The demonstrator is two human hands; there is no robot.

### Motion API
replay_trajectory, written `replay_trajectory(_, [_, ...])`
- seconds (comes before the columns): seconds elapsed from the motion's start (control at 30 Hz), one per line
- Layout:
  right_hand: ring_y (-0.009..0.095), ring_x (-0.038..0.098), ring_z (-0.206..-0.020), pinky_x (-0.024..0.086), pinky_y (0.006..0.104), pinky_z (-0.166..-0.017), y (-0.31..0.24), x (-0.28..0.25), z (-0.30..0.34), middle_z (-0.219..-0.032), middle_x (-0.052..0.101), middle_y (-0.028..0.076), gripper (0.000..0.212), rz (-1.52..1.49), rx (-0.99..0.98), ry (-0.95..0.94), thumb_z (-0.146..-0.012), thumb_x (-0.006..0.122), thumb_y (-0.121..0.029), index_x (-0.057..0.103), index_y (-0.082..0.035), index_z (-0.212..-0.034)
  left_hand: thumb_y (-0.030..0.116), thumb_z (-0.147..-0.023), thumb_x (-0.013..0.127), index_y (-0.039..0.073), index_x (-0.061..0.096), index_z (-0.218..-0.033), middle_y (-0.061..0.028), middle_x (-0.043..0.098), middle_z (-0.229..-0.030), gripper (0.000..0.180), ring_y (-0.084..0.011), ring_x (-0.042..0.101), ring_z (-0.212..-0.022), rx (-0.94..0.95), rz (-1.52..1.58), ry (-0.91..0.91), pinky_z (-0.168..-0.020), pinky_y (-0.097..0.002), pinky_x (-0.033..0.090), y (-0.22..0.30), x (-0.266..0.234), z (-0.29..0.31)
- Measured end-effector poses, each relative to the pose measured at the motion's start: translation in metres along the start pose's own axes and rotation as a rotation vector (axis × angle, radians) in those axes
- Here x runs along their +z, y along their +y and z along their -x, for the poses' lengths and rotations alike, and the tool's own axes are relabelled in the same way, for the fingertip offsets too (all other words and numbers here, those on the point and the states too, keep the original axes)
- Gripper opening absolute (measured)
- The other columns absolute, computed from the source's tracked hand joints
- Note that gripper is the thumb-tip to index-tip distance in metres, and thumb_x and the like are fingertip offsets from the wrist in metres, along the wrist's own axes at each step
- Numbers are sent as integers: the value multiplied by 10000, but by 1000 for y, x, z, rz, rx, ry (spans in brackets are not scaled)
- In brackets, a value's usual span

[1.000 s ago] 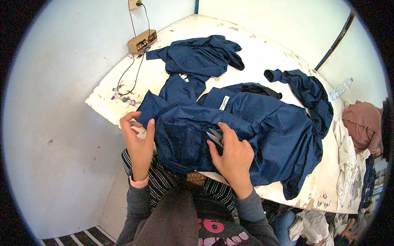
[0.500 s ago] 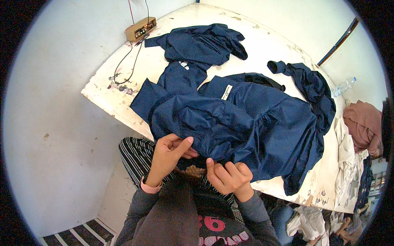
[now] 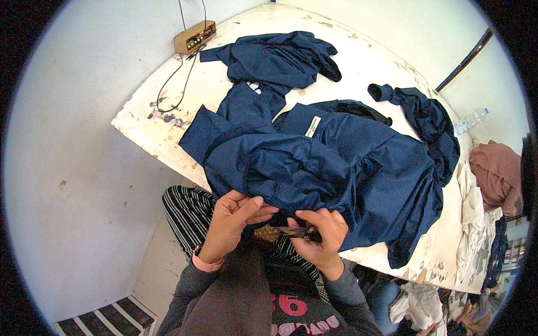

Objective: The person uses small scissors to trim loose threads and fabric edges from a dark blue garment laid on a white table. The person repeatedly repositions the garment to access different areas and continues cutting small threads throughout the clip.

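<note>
A navy blue garment (image 3: 370, 162) lies bunched over the near side of the table, with a small white label (image 3: 312, 126) on it. My left hand (image 3: 234, 219) pinches the garment's near edge between thumb and fingers. Close to its right, my right hand (image 3: 322, 235) is closed around small dark thread snips (image 3: 302, 231). The blades point left toward my left hand and sit just below the cloth edge. Whether they touch the fabric or a thread is too small to tell.
The pale, paint-worn table (image 3: 162, 134) also bears more navy cloth (image 3: 274, 59) at the back and right. A wooden box with wires (image 3: 195, 37) stands at the far left. Toward the right are a plastic bottle (image 3: 472, 121), a brown cloth (image 3: 496, 168) and white cloth (image 3: 471, 207).
My right hand has turned, and the snips now show in it, blades toward the left hand. My left hand keeps its pinch on the garment edge, shifted slightly.
</note>
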State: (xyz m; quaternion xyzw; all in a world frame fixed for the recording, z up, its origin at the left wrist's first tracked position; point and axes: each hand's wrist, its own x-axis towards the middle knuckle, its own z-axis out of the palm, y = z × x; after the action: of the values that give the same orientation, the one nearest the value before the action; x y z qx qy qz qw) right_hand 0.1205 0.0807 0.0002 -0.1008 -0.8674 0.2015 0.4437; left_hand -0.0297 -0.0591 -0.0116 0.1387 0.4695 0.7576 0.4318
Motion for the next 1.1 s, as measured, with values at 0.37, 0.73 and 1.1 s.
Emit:
replay_trajectory(0.37, [177, 495, -529, 327, 338, -541, -5, -7, -5, -677, 611, -5, 346, 21, 58, -27, -667, 850, -97, 761, -106, -1002, 114, -1043, 629, -28, 559, -1241, -185, 739, -1123, 254, -313, 768, -1005, -35, 75, -63, -876, -377, 635, 0, -1, 2])
replay_trajectory(0.73, [121, 476, -515, 327, 277, -551, -18, -7, -21, -652, 605, -24, 321, -160, 132, -18, -687, 858, -14, 775, -79, -991, 34, -993, 694, -5, 618, -1197, -83, 739, -1056, 221, -115, 699, -945, 153, -67, -41, -824, -272, 570, -13, 3, 8])
replay_trajectory(1.1, [120, 690, -825, 539, 287, -769, -5, -11, -15, -933, 761, 66, 48, -757, 573, -95, -937, 721, 7, 726, 2, -985, 4, -951, 718, -3, 649, -1086, 10, 670, -861, 152, -24, 581, -763, 257, -367, -5, -653, -211, 465, -24, -7, 12])
